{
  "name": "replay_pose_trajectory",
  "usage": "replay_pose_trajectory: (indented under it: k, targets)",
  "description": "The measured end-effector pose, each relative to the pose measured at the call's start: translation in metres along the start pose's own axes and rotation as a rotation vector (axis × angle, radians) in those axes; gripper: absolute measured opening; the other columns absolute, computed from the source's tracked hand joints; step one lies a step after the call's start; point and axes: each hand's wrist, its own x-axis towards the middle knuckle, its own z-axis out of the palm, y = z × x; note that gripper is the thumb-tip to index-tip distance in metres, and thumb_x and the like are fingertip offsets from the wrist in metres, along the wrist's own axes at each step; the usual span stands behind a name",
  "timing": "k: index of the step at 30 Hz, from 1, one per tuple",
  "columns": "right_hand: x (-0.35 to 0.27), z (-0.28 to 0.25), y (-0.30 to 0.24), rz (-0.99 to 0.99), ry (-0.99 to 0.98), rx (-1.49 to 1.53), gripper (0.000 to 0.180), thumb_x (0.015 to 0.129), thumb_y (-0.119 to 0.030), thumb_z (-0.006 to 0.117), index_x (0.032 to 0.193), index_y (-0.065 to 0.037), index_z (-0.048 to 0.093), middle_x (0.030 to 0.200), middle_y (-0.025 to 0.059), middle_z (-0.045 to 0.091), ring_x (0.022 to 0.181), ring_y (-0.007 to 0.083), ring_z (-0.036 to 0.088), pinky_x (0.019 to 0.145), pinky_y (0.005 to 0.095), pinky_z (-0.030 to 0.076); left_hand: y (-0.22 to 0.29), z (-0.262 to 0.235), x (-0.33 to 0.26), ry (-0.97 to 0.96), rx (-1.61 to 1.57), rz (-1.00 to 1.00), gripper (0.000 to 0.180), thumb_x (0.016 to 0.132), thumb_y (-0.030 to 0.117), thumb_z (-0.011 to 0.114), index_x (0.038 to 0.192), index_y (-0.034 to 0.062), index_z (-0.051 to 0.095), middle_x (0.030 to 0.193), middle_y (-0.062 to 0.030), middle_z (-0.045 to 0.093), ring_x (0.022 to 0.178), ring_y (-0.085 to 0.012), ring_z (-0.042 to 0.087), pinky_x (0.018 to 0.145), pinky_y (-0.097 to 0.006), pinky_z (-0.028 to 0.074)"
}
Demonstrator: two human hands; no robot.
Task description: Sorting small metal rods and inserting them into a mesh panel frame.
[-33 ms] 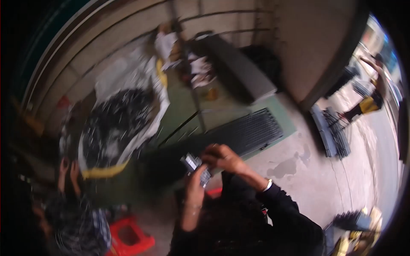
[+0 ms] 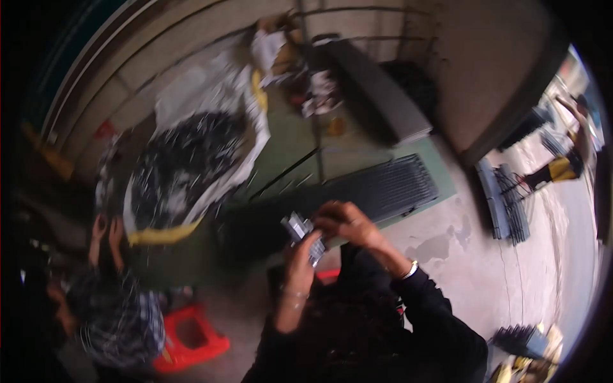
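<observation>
My left hand [image 2: 297, 265] is closed round a small bundle of grey, shiny parts [image 2: 299, 225], whose kind is too blurred to tell. My right hand [image 2: 348, 223] is just beside the bundle's right side, its fingers curled together; whatever they pinch is hidden. Both hands are above the near edge of a green-topped table [image 2: 290, 137]. Behind them on this table lies a long row of dark, narrow strips [image 2: 389, 185]. To the left, a white sack with a yellow edge [image 2: 260, 137] lies spread around a heap of black, glossy pieces [image 2: 185, 169].
A long grey panel [image 2: 380, 96] lies at the back right. At left, another person's hands [image 2: 107, 237] are near the sack. A red stool [image 2: 214, 345] stands below. Bundled grey strips [image 2: 501, 204] are on the floor at right, beside another person's arm [image 2: 552, 169].
The whole view has shifted slightly, so the table and its contents appear further right and higher. My hands keep the same hold on the bundle.
</observation>
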Motion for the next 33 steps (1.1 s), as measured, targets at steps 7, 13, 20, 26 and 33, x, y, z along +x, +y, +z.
replay_pose_trajectory:
  k: [7,13,20,26,33]
  targets:
    - [0.020,0.028,-0.025,0.067,-0.114,0.005,0.017,0.090,-0.009,0.059,0.099,0.005,0.057,0.079,0.0079,0.060,0.068,0.0122,0.059,0.061,0.0264,0.050,0.023,-0.020,-0.005,0.033,-0.022,0.010,0.015,0.081,0.009,0.067,0.094,0.0006,0.065,0.079,-0.0071,0.067,0.065,-0.0139,0.064,0.054,-0.026,0.049]
    - [0.027,0.045,-0.017,0.197,-0.127,0.038,0.013,0.089,-0.006,0.058,0.096,0.005,0.057,0.078,0.0074,0.059,0.064,0.0130,0.059,0.059,0.0260,0.049,0.020,-0.040,-0.004,-0.046,-0.030,0.019,0.018,0.082,0.007,0.066,0.098,-0.0012,0.063,0.082,-0.0107,0.068,0.070,-0.0175,0.066,0.055,-0.027,0.049]
    - [0.032,0.046,-0.016,0.185,-0.100,-0.083,0.014,0.088,-0.008,0.061,0.094,0.003,0.058,0.080,0.0066,0.061,0.063,0.0130,0.061,0.061,0.0245,0.048,0.024,-0.045,-0.004,-0.031,-0.056,0.009,0.014,0.081,0.012,0.068,0.088,0.0005,0.066,0.079,-0.0077,0.068,0.066,-0.0143,0.064,0.053,-0.027,0.047]
    - [0.037,0.044,-0.014,0.158,-0.132,-0.197,0.014,0.087,-0.008,0.060,0.094,0.005,0.058,0.077,0.0089,0.063,0.066,0.0139,0.064,0.061,0.0257,0.051,0.022,-0.052,-0.001,-0.028,-0.033,0.007,0.018,0.081,0.009,0.067,0.095,-0.0017,0.064,0.083,-0.0112,0.069,0.068,-0.0171,0.066,0.054,-0.027,0.049]
    - [0.037,0.044,-0.011,0.172,-0.162,-0.223,0.012,0.088,-0.005,0.058,0.093,0.005,0.058,0.076,0.0094,0.063,0.068,0.0147,0.065,0.062,0.0253,0.052,0.019,-0.055,-0.001,0.016,-0.049,0.007,0.012,0.080,0.010,0.068,0.085,-0.0005,0.066,0.078,-0.0088,0.068,0.064,-0.0138,0.064,0.050,-0.026,0.049]
